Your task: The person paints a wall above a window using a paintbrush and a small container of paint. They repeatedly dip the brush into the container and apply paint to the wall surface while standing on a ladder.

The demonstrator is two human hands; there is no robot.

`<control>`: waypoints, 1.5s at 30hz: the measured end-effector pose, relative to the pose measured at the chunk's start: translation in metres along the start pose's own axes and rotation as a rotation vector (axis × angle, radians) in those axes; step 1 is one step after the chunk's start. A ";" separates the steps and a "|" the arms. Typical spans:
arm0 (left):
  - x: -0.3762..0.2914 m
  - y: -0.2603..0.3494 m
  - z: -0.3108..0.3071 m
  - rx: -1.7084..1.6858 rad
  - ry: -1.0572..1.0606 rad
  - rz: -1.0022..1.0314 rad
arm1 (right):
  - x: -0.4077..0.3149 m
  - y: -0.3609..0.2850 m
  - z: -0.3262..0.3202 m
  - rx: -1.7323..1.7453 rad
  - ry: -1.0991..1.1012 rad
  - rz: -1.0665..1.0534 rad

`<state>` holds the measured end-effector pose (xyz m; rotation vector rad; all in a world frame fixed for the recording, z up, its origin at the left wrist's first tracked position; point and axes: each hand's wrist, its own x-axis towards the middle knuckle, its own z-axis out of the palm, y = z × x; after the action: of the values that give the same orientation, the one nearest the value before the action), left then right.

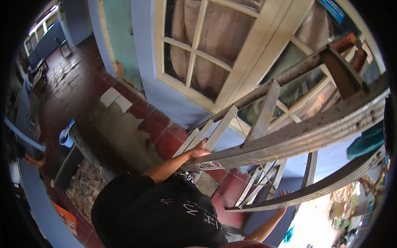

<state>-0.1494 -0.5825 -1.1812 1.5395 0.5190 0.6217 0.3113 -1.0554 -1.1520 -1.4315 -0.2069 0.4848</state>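
Observation:
A worn aluminium stepladder [279, 127] slants across the right half of the view, its legs tied with cord near the lower rungs. My left hand [200, 150] grips its upper side rail, close to a rung and a sticker that bears writing. Against the lower rail is my right hand [283, 195], its fingers reaching past the far side. The rail partly hides that hand, so how firmly it holds is unclear. Below my arms shows my black T-shirt [155, 214] with white lettering.
Beyond the ladder stands a pale blue wall [183, 108] with a cream-framed window [211, 40]. Red floor tiles [158, 127] border a bare cement patch [124, 136]. A blue bucket [66, 138] stands left, near a dark bench-like piece [69, 167]. Another person's hand [37, 162] shows far left.

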 end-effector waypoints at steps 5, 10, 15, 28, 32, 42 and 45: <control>-0.011 0.006 -0.015 0.090 0.102 0.045 | 0.021 -0.024 0.095 -0.415 -0.139 0.380; -0.027 0.070 -0.010 0.296 -0.007 -0.072 | 0.051 -0.003 0.073 -0.603 -0.307 0.415; -0.020 0.034 -0.009 0.394 0.033 -0.337 | 0.108 0.030 0.093 -0.324 -0.407 0.312; -0.023 -0.035 -0.029 -0.239 -0.133 -0.187 | 0.134 0.048 0.124 -0.438 -0.331 -0.047; -0.043 -0.057 -0.027 -0.620 -0.272 -0.333 | 0.118 0.040 0.122 -0.544 -0.264 -0.060; -0.031 -0.053 0.082 -0.689 -0.352 -0.232 | 0.106 -0.011 0.015 -0.892 -0.100 -0.200; -0.023 -0.045 0.114 -0.548 -0.352 -0.209 | 0.120 -0.010 -0.023 -0.854 -0.168 -0.175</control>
<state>-0.0892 -0.6805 -1.2295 1.0243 0.2085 0.2856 0.4294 -1.0243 -1.1639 -2.1750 -0.7325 0.3828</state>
